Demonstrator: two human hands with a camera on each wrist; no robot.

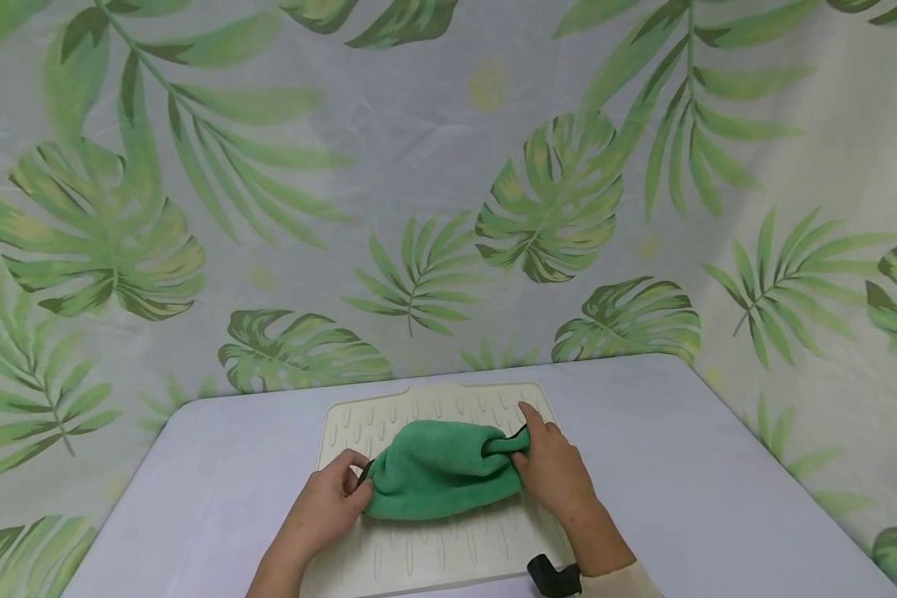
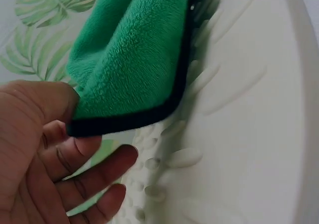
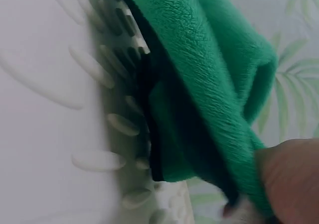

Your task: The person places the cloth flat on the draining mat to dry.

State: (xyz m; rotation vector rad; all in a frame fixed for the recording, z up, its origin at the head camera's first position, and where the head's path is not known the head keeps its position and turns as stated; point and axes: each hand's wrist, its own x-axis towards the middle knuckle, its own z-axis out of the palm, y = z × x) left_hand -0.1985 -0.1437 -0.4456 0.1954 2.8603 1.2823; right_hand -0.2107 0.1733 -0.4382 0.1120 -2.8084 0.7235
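A green plush cloth (image 1: 441, 473) with a dark edging hangs slightly bunched between the two hands, over a cream ridged mat (image 1: 433, 552). My left hand (image 1: 332, 502) pinches the cloth's left corner between thumb and index finger; in the left wrist view the other fingers spread loosely below the dark edge. At the opposite end my right hand (image 1: 556, 469) grips the cloth, where it folds over into a loop. The right wrist view shows the thumb on the folded cloth (image 3: 199, 59), with the fingertips mostly hidden behind it.
The mat lies on a white table (image 1: 665, 465) and has raised oblong ridges across its surface. Behind the table hangs a leaf-patterned curtain (image 1: 448, 166). A black device (image 1: 553, 575) is strapped at the right wrist, beside a beige sleeve (image 1: 620, 581).
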